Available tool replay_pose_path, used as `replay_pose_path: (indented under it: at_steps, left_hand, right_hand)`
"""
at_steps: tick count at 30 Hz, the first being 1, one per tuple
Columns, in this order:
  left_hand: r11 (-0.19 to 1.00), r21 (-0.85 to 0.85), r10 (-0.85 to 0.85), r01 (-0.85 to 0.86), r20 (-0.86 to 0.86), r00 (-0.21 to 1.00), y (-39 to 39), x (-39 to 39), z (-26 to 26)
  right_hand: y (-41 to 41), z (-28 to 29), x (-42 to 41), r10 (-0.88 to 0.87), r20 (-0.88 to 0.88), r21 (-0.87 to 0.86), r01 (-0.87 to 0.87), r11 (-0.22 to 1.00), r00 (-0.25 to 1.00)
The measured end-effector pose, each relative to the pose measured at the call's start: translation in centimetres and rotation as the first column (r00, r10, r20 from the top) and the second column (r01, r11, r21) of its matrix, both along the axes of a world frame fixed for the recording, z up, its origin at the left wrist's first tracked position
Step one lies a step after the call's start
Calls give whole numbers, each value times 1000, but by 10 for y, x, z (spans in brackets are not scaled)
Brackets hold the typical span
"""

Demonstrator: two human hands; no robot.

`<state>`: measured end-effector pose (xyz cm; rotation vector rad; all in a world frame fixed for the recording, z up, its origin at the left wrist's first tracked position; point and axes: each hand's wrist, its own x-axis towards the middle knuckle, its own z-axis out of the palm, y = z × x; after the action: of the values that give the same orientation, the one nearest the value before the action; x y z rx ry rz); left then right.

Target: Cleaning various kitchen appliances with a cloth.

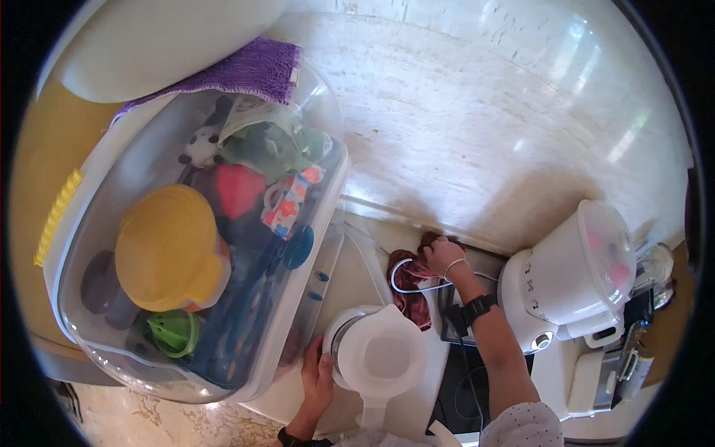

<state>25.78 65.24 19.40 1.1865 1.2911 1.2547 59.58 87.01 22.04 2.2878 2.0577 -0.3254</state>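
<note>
My left hand point(318, 374) rests against the left side of a round white kitchen appliance point(337, 335) with a silvery band, its thumb and fingers along the wall. On top sits a translucent white plastic jug or cup point(385, 355), its handle pointing towards me. Farther back, near the wall, my right hand point(445, 258) grips a bunched dark red patterned cloth point(410, 304); its fingertips are partly hidden. A white cable point(394, 279) loops over the cloth beside that hand.
At left stands a large clear-domed dish container point(329, 184) with dishes inside and a purple towel point(246, 72) behind. A white blender-like appliance point(558, 268) stands at right. A black hob point(463, 385) lies under my right forearm, crossed by a black cable point(475, 380).
</note>
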Motion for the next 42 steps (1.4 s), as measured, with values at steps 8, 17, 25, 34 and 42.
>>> replay_pose_path:
  at_steps: [8, 17, 25, 34, 42]
  left_hand:
    - [996, 91, -1, 6, -59, 998, 4, 7, 3]
    - [996, 83, 28, -24, -52, 998, 0, 4, 7]
    - [997, 78, -21, 20, 16, 1000, 1, 7, 14]
    - [999, -27, -40, 39, -5, 999, -4, 0, 16]
    - [908, -396, -172, 137, -52, 984, -17, -23, -1]
  right_hand:
    - [-22, -21, 36, -93, -346, 310, 207, 928, 934]
    - [-119, 190, -3, 468, -881, 338, 602, 723, -68]
    - [-192, 272, 35, 589, -610, 773, 560, 298, 530]
    - [-205, 249, -21, 439, -896, 288, 671, 683, -62]
    - [-194, 11, -52, 171, -618, 164, -87, 983, 767]
